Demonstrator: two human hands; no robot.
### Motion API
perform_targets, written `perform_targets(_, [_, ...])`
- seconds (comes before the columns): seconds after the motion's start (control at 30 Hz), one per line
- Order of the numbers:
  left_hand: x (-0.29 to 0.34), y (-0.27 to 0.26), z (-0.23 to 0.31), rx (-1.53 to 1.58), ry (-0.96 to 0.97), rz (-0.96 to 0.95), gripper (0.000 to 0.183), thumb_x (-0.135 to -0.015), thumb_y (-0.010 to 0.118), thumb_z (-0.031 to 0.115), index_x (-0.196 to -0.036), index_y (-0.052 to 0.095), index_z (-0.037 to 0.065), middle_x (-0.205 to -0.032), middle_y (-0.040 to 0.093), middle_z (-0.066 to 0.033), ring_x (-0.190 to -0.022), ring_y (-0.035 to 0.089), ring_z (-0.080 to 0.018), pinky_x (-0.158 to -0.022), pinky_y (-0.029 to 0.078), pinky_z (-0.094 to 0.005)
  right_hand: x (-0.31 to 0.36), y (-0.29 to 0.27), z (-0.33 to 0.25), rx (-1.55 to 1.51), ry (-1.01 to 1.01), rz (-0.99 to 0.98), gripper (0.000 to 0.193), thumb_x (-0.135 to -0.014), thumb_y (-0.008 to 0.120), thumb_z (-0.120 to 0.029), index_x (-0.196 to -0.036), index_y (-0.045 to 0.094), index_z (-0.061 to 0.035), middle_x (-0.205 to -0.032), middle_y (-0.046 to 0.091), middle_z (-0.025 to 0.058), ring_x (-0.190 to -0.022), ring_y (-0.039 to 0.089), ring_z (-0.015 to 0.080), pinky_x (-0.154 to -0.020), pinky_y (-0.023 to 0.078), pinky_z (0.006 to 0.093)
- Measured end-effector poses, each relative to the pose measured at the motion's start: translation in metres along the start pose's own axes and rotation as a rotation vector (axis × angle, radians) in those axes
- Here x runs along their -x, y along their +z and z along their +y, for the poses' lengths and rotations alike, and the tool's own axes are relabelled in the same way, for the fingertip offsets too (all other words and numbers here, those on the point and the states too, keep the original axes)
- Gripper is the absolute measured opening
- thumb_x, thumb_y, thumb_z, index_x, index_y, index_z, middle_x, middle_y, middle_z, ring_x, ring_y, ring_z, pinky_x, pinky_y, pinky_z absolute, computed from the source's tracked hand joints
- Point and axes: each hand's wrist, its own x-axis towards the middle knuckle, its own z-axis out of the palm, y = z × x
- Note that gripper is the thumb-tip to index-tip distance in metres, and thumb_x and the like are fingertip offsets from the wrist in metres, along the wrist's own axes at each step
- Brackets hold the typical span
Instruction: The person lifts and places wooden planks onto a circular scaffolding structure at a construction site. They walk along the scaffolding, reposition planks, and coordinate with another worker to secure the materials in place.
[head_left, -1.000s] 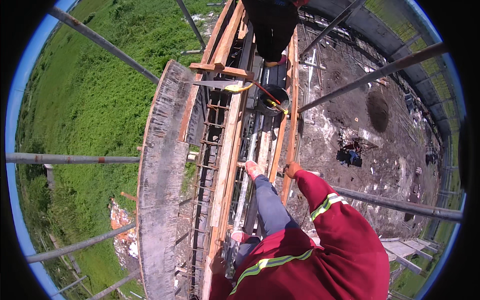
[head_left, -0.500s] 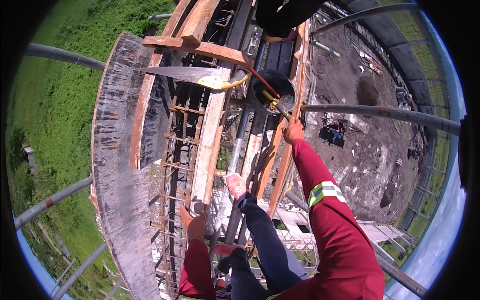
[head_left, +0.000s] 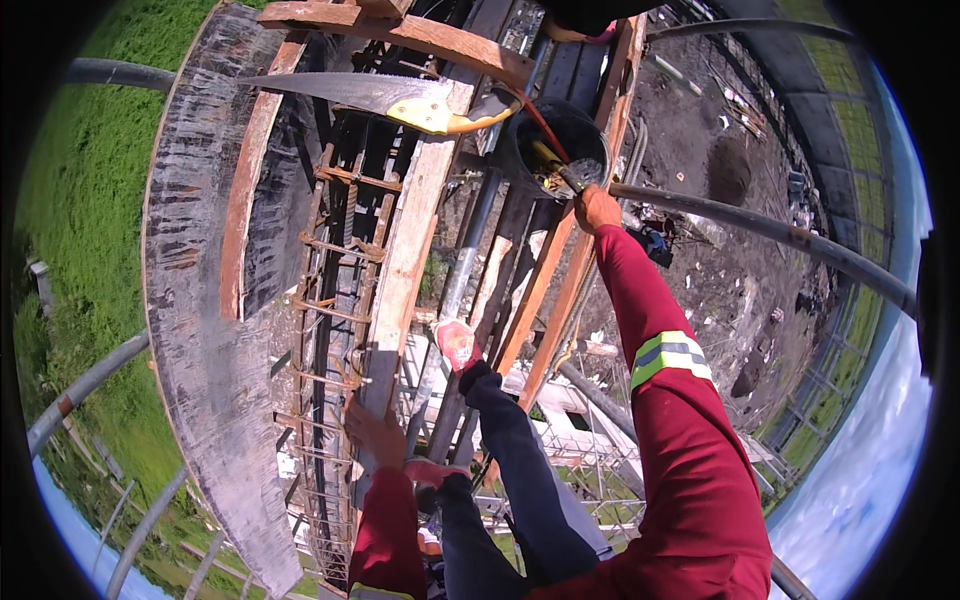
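My right hand [head_left: 598,210] is closed round the end of a yellow-and-dark tool handle [head_left: 572,180] at the near rim of a black bucket [head_left: 514,172]. The handle slants into the bucket; its far end is hard to make out among the other contents. A red rod [head_left: 541,122] also leans out of the bucket. My left hand [head_left: 376,436] rests, fingers stretched out, on a long wooden board [head_left: 400,260]. Ahead of it, a handsaw [head_left: 345,92] with a yellow handle lies across the boards, its blade pointing left.
A rebar cage [head_left: 335,275] runs beside the board, with a curved, weathered panel [head_left: 195,350] to its left. A wooden crosspiece [head_left: 420,35] lies beyond the saw. Scaffold pipes [head_left: 770,232] cross both sides. My foot [head_left: 457,345] stands on narrow supports high above the ground. Someone's foot shows at the top.
The view has shifted, so the saw and bucket appear higher. My left hand's fingers now lie flatter on the board. The right hand keeps hold of the handle at the bucket.
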Motion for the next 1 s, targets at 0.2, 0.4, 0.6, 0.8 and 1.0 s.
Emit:
perform_targets(0.2, [-0.002, 0.003, -0.005, -0.056, -0.007, -0.018, 0.075, -0.085, 0.065, 0.030, -0.141, 0.024, 0.002, -0.141, 0.033, -0.0206, -0.130, 0.032, -0.0386, -0.102, 0.027, -0.0567, -0.010, -0.110, -0.003, 0.021, -0.063, -0.203, 0.035, -0.082, 0.058, -0.032, -0.085, 0.067, 0.0018, -0.085, 0.066, 0.0254, -0.081, 0.067, 0.0371, -0.071, 0.053, 0.0431])
perform_targets(0.4, [-0.005, 0.008, -0.015, -0.081, 0.000, -0.075, 0.077, -0.085, 0.064, 0.031, -0.143, 0.021, 0.005, -0.142, 0.031, -0.0211, -0.128, 0.035, -0.0390, -0.101, 0.030, -0.0554, 0.009, -0.182, -0.028, -0.674, 0.234, -0.445, 0.034, -0.093, 0.051, -0.026, -0.070, 0.056, -0.0018, -0.053, 0.044, 0.0040, -0.043, 0.042, 0.0158, -0.036, 0.034, 0.0364])
perform_targets(0.6, [0.001, 0.006, -0.016, -0.119, 0.156, 0.078, 0.079, -0.084, 0.065, 0.033, -0.143, 0.022, 0.003, -0.138, 0.035, -0.0203, -0.115, 0.044, -0.0363, -0.093, 0.036, -0.0517, 0.045, -0.188, -0.030, -1.115, 0.384, -0.482, 0.028, -0.095, 0.048, -0.027, -0.077, 0.052, -0.0052, -0.058, 0.044, 0.0038, -0.041, 0.037, 0.0137, -0.038, 0.030, 0.0323])
perform_targets(0.8, [-0.002, 0.008, -0.022, -0.056, 0.178, 0.058, 0.076, -0.082, 0.067, 0.028, -0.141, 0.025, 0.003, -0.133, 0.040, -0.0203, -0.117, 0.044, -0.0377, -0.094, 0.036, -0.0537, 0.098, -0.164, -0.035, -1.460, 0.508, -0.419, 0.029, -0.095, 0.047, -0.030, -0.080, 0.051, -0.0058, -0.058, 0.046, 0.0035, -0.041, 0.038, 0.0138, -0.038, 0.031, 0.0315])
perform_targets(1.0, [-0.011, 0.019, -0.029, -0.039, 0.128, 0.044, 0.078, -0.081, 0.069, 0.024, -0.142, 0.024, 0.006, -0.133, 0.041, -0.0197, -0.120, 0.044, -0.0393, -0.097, 0.035, -0.0554, 0.100, -0.186, -0.041, -0.413, 0.221, -0.191, 0.035, -0.089, 0.054, -0.032, -0.083, 0.064, 0.0015, -0.070, 0.062, 0.0182, -0.062, 0.063, 0.0307, -0.055, 0.049, 0.0424])
